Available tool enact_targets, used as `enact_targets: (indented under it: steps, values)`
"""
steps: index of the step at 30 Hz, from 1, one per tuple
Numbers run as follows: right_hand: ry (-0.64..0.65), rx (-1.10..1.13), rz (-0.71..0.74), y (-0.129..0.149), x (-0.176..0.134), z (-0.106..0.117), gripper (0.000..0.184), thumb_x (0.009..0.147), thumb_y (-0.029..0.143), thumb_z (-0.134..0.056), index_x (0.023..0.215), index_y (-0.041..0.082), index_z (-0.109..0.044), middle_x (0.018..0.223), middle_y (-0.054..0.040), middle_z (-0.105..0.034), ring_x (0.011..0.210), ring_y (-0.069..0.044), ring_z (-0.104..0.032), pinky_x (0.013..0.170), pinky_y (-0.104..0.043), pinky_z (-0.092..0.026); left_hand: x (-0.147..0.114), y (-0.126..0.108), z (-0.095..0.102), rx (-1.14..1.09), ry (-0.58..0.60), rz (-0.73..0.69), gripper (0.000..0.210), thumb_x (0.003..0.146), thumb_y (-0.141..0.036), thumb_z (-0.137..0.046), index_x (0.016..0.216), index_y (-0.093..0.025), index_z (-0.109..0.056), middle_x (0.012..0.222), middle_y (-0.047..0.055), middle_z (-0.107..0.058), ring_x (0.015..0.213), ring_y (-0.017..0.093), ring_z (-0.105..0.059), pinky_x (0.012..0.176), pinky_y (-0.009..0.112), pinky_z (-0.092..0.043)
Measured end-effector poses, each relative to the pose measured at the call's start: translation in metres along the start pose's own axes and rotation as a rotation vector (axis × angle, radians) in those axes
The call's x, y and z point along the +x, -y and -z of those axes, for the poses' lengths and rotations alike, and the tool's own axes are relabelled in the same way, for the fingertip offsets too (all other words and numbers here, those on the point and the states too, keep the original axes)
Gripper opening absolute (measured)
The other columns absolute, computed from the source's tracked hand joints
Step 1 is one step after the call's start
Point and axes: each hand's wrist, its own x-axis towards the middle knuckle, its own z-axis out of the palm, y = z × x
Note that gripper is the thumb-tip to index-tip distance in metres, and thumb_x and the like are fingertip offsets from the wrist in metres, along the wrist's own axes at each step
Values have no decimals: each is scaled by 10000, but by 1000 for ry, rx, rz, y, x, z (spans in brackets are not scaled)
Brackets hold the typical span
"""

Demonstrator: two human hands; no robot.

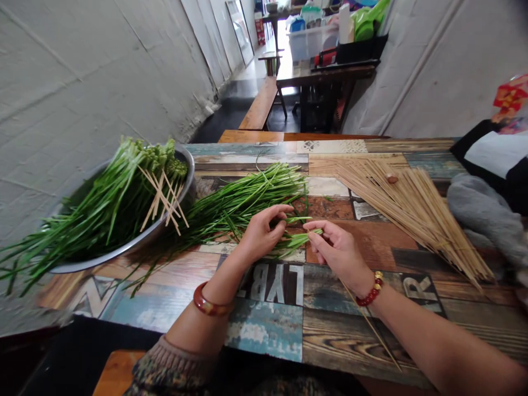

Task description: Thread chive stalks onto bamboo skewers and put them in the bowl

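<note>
My left hand [263,234] is closed with thumb and fingertips around a few green garlic chives, whose pale ends point right. Close beside it, my right hand [339,250] pinches a thin bamboo skewer [373,327] near the tips of the chives [297,240]. The skewer's long free end slants down under my right wrist toward the table's near edge. Just beyond my left hand lies a loose pile of chives [247,192]. To the right, a fanned bundle of bamboo skewers [424,209] rests on the table, with a small brown object [391,179] on it.
At left, a metal basin [190,181] holds chives with skewers poking out. A grey fluffy item [482,209] and a black-and-white item [495,157] lie at the right edge. Beyond the patterned table [268,330] are a bench [260,104] and another table with a plastic bin [311,44].
</note>
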Motion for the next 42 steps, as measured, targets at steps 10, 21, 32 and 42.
enact_targets:
  steps: [10, 21, 32, 42]
  values:
    - [-7, -74, 25, 0, -1, 1, 264, 840, 358, -565, 1003, 156, -613, 560, 52, -513, 403, -63, -449, 381, -185, -352, -2, -11, -3, -143, 149, -57, 187, 839, -247, -571, 913, -142, -707, 834, 49, -671, 794, 130, -604, 742, 236, -450]
    - [-1, -49, 25, -2, 0, 2, 285, 840, 376, -572, 1030, 163, -580, 580, 53, -530, 404, -63, -460, 385, -182, -361, -3, -14, -5, -124, 29, -29, 170, 826, -234, -571, 737, -126, -668, 735, 35, -643, 708, 118, -570, 677, 225, -423]
    - [-20, -145, 64, -1, -4, 0, 243, 851, 368, -561, 972, 163, -605, 563, 41, -545, 403, -69, -475, 398, -189, -380, -3, -18, -8, -320, 104, 142, 194, 818, -273, -555, 746, -105, -620, 688, 7, -593, 635, 91, -495, 605, 202, -381]
    - [-17, -115, 53, -3, -5, 0, 240, 843, 379, -576, 951, 167, -608, 576, 43, -555, 387, -64, -478, 378, -184, -371, -4, -18, -9, -353, 130, 140, 188, 800, -254, -574, 741, -101, -667, 740, 38, -641, 686, 111, -549, 655, 219, -417]
